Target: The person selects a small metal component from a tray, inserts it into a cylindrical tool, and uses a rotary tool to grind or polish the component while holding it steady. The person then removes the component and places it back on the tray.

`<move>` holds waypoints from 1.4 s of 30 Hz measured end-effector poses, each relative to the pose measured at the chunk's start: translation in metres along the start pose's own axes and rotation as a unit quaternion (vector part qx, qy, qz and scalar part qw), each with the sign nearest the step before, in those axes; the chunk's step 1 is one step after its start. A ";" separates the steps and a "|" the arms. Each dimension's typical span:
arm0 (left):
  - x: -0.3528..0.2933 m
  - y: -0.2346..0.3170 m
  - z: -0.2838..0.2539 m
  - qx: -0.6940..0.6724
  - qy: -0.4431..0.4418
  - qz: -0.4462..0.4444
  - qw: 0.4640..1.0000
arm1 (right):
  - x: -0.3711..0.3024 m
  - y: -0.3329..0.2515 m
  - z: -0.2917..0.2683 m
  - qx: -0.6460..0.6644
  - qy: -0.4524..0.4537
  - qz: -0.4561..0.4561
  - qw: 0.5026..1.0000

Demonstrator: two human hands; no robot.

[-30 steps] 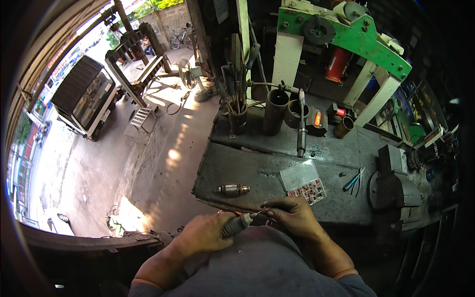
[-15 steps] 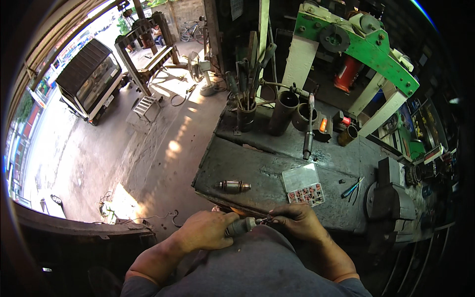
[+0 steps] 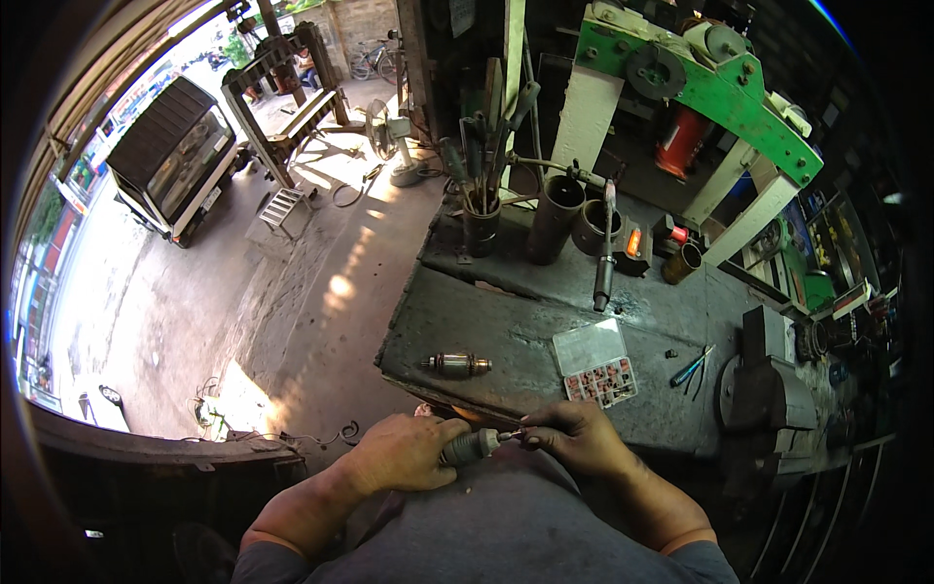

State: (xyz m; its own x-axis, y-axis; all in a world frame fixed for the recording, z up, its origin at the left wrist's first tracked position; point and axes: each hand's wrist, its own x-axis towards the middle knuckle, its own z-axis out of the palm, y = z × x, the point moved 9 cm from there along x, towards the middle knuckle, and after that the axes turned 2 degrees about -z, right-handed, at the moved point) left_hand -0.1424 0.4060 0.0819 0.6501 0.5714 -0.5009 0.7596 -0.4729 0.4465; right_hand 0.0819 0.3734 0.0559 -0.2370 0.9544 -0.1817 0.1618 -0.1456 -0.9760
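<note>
My left hand (image 3: pixel 411 452) is wrapped round a grey cylindrical rotary tool (image 3: pixel 469 448), its narrow metal tip pointing right. At that tip, the thumb and fingers of my right hand (image 3: pixel 576 434) are pinched on a small dark piece, too small to name. Both hands are close to my body, by the near edge of the workbench (image 3: pixel 457 316). On the bench beyond my left hand lies a motor armature (image 3: pixel 457 365) with a copper-coloured end. A clear plastic compartment case (image 3: pixel 601 378) lies with its lid up beyond my right hand, with small reddish parts inside.
Pliers (image 3: pixel 699 372) lie right of the case, near a dark bench vise (image 3: pixel 773 389). Metal cylinders (image 3: pixel 557 222) and a can of tools (image 3: pixel 481 232) stand at the back. A green press frame (image 3: pixel 696 83) rises behind. A small truck (image 3: pixel 175 156) stands at left.
My right hand has moved slightly, and more of the tool's metal tip now shows between the hands. My left hand keeps its grip on the tool.
</note>
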 end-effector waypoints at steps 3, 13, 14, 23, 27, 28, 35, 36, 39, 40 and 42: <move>-0.001 0.001 0.003 0.003 0.039 0.029 0.999 | 0.000 0.001 0.003 0.034 0.027 0.039 0.998; 0.015 -0.016 -0.038 -0.338 0.293 0.074 0.891 | 0.038 -0.026 0.034 0.175 -0.001 -0.054 0.983; 0.021 -0.019 -0.042 -0.436 0.323 0.093 0.835 | 0.044 -0.036 0.044 0.046 -0.025 -0.090 0.995; 0.015 -0.046 -0.074 -0.533 0.447 0.184 0.694 | 0.048 -0.077 0.036 -0.108 -0.022 -0.178 0.978; -0.002 -0.054 -0.086 -0.571 0.417 0.249 0.662 | 0.036 -0.062 0.033 -0.138 -0.038 -0.192 0.971; -0.004 -0.053 -0.087 -0.551 0.432 0.250 0.668 | 0.036 -0.055 0.034 -0.131 -0.045 -0.179 0.974; 0.007 -0.056 -0.089 -0.592 0.441 0.201 0.644 | 0.039 0.005 0.042 0.313 -0.183 0.016 0.932; 0.015 -0.054 -0.091 -0.602 0.434 0.193 0.642 | 0.038 0.014 0.046 0.398 -0.215 0.068 0.889; 0.029 -0.049 -0.098 -0.597 0.440 0.196 0.641 | 0.046 0.022 0.052 0.491 -0.252 0.069 0.831; 0.033 -0.048 -0.100 -0.596 0.438 0.200 0.642 | 0.050 0.029 0.050 0.490 -0.222 0.073 0.840; 0.039 -0.049 -0.100 -0.594 0.436 0.202 0.646 | 0.050 0.033 0.054 0.521 -0.215 0.076 0.822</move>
State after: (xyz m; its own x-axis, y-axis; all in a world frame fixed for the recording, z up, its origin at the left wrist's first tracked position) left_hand -0.1555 0.5186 0.1147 0.1399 0.9675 0.2107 -0.3544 -0.1498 0.9230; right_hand 0.0231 0.4022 0.0086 -0.6434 0.7563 -0.1184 -0.6346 -0.6135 -0.4700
